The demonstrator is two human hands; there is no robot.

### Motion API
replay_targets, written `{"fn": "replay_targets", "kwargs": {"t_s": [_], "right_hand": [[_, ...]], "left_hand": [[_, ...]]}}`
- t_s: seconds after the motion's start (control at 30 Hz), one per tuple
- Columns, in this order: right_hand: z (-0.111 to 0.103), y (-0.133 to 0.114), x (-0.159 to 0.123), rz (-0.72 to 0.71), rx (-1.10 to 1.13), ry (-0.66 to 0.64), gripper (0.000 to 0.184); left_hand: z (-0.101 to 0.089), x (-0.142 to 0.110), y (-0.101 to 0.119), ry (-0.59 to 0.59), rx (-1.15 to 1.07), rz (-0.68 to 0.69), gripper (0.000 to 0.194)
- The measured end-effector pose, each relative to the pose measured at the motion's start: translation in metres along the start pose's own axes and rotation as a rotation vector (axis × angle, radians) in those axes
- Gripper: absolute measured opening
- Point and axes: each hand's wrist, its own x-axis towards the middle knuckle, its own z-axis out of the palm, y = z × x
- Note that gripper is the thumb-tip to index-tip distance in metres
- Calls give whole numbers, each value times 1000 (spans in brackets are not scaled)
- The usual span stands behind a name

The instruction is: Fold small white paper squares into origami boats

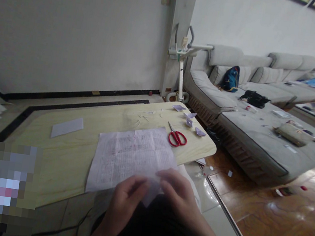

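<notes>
My left hand (129,194) and my right hand (178,189) come together at the near edge of the table. Between their fingertips they pinch a small pale piece of paper (151,192), partly blurred and covered by the fingers. Just beyond lies a creased printed sheet (132,149), spread flat and reaching the table's near edge. Scissors with red handles (177,138) rest to the right of that sheet, blades slightly apart and pointing away. Several small folded paper shapes (189,122) sit along the table's far right end.
On the pale wooden table (65,167), a blank white paper (67,127) lies at left and thin paper scraps (139,118) farther back. A grey sofa (254,135) with bags stands at right, near exercise equipment (182,67). The lower left corner is pixelated.
</notes>
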Motion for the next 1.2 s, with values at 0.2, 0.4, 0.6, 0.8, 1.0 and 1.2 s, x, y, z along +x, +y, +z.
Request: {"fn": "replay_targets", "kwargs": {"t_s": [0.2, 0.4, 0.6, 0.8, 1.0, 1.2], "right_hand": [[7, -3, 2, -4, -1, 32, 12], [8, -5, 4, -21, 1, 36, 15], [8, -8, 3, 81, 99, 41, 16], [10, -9, 1, 50, 68, 78, 17], [10, -8, 2, -30, 27, 77, 16], [12, -9, 1, 5, 65, 105, 17]], "left_hand": [[8, -4, -2, 190, 80, 94, 17], [8, -4, 3, 157, 142, 190, 12], [8, -8, 3, 189, 87, 145, 18], [9, -8, 6, 182, 83, 170, 14], [9, -8, 7, 188, 94, 163, 17], [8, -11, 6, 176, 77, 126, 19]]}}
